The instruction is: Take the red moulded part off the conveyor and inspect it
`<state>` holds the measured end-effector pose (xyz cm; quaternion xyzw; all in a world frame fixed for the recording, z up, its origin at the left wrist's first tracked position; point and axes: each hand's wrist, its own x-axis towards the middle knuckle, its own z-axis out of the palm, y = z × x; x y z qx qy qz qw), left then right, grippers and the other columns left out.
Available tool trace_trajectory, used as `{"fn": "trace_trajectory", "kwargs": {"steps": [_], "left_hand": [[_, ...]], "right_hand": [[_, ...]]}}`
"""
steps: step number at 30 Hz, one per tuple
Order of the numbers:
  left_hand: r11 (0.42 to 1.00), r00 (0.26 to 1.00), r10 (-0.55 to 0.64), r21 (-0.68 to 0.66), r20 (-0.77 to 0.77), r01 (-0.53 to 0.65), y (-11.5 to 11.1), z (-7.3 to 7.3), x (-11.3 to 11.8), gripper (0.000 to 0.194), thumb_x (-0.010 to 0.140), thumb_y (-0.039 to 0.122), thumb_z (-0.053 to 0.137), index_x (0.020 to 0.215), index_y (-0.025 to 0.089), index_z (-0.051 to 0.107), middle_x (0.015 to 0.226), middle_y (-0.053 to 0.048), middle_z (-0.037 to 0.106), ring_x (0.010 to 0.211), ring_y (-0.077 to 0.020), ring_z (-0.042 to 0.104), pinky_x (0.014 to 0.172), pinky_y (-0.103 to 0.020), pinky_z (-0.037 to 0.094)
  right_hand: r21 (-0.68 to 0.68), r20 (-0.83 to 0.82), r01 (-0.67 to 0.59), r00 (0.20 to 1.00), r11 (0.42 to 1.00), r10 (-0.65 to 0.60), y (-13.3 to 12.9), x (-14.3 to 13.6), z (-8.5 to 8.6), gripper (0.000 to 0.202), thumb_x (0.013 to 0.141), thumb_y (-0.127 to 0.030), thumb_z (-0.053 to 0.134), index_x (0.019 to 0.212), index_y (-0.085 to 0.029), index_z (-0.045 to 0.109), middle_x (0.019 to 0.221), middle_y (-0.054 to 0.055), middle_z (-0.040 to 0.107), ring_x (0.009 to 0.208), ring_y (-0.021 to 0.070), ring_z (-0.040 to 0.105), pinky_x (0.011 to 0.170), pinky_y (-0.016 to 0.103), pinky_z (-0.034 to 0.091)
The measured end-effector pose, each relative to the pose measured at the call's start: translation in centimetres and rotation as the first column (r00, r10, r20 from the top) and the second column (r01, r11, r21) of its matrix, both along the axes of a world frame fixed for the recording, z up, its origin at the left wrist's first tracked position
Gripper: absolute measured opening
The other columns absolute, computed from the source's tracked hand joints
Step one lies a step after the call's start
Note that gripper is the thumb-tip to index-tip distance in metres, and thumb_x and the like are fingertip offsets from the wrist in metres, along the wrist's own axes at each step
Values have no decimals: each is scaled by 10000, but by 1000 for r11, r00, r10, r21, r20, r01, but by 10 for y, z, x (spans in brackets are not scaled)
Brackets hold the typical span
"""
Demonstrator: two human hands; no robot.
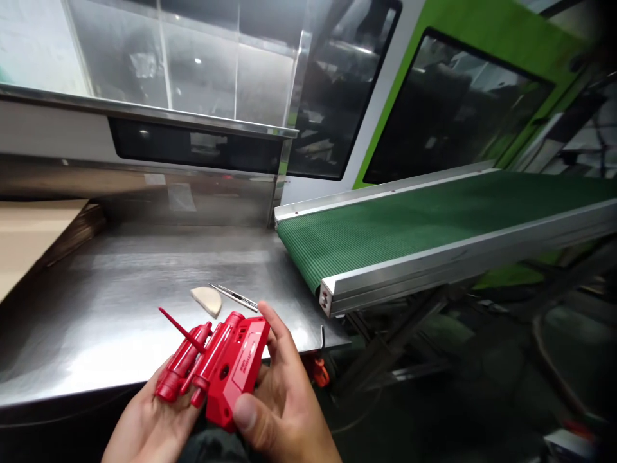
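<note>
Steel bench (144, 283) as landmark: green conveyor belt (434, 225) off its right edge. Just past its near edge, red plastic moulding (216, 366) held between both hands, long axis slanting up-right. Right hand (279, 399) nearer, grip clamped on the block end; left hand (144, 427) cradling beneath.

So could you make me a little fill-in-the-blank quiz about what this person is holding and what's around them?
1. Both hands, the left hand and the right hand, hold a moulded plastic part coloured ____.
2. The conveyor belt to the right has a surface coloured ____.
3. The pale half-round piece lies on the ____ table.
4. Right beside that piece lies a thin ____ tool.

Missing words: red; green; steel; metal
</note>
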<state>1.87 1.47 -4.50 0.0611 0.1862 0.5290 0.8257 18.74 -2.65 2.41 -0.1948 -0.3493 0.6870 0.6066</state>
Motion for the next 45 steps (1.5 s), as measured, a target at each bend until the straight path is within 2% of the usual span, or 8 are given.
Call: {"fn": "trace_trajectory", "kwargs": {"steps": [5, 11, 17, 24, 28, 33, 38, 45], "left_hand": [[1000, 1000, 16, 3, -21, -16, -4, 1, 7, 469, 1003, 259, 248, 1385, 129, 489, 1101, -202, 708, 972, -280, 702, 767, -409, 607], [994, 992, 2, 110, -123, 11, 9, -17, -18, 358, 907, 372, 510, 1148, 182, 695, 1128, -173, 706, 960, -390, 686, 631, -475, 610], [980, 921, 84, 197, -381, -8, 1, -3, -30, 286, 827, 200, 518, 967, 138, 760, 981, -177, 746, 904, -408, 689, 722, -560, 579], [981, 984, 40, 194, -174, -5, 0, -6, -30, 428, 729, 239, 579, 1115, 371, 706, 1062, -94, 740, 985, -418, 668, 848, -676, 480], [987, 995, -37, 154, -92, 51, -7, 7, -22, 520, 795, 309, 570, 1265, 530, 537, 1290, -87, 605, 1140, -451, 555, 881, -760, 367], [986, 994, -111, 130, 12, 108, -20, 29, -11, 402, 864, 477, 541, 1262, 437, 584, 1360, -68, 543, 1243, -449, 438, 1011, -720, 291], [987, 991, -111, 109, -69, 118, -23, 35, -7, 627, 848, 703, 402, 1173, 256, 697, 1228, -180, 646, 1208, -467, 494, 1029, -729, 279], [983, 984, -75, 154, -159, 100, -32, 36, -6, 571, 822, 639, 524, 1330, 380, 539, 1362, -90, 575, 1313, -376, 435, 1084, -644, 273]], "right_hand": [[-31, 42, 6, 999, 999, -5, -6, -1, -3, 1224, 579, -275, 890, 1461, -346, 44, 1199, 126, 632, 1040, 273, 645, 980, 498, 406], [133, 16, 53, 998, 990, -56, -7, 15, -27, 947, 714, -237, 757, 1460, -356, 187, 1453, 103, 388, 1149, 224, 572, 869, 320, 474], [40, 171, 60, 983, 997, -66, -7, 29, -54, 677, 767, -285, 723, 1379, -330, 437, 1321, 103, 565, 1147, 230, 579, 1021, 409, 400], [-5, 253, 181, 952, 984, -174, -10, 31, -56, 554, 789, -330, 704, 1313, -336, 526, 1224, 73, 641, 1152, 226, 581, 1046, 390, 397], [23, 203, 219, 954, 975, -219, -3, 32, -57, 566, 818, -328, 679, 1348, -338, 483, 1360, 65, 558, 1251, 224, 517, 1109, 408, 357], [-35, 187, 259, 951, 965, -248, 4, 30, -57, 566, 834, -326, 671, 1361, -331, 465, 1424, 72, 500, 1307, 206, 472, 1159, 411, 293], [-166, 224, 270, 947, 948, -231, 6, 33, -58, 576, 801, -329, 708, 1337, -270, 507, 1342, 99, 574, 1247, 214, 529, 1105, 371, 373], [-315, 184, 166, 977, 934, -112, 17, 38, -74, 606, 798, -312, 688, 1363, -274, 471, 1342, 75, 576, 1138, 206, 607, 872, 260, 515]]}}
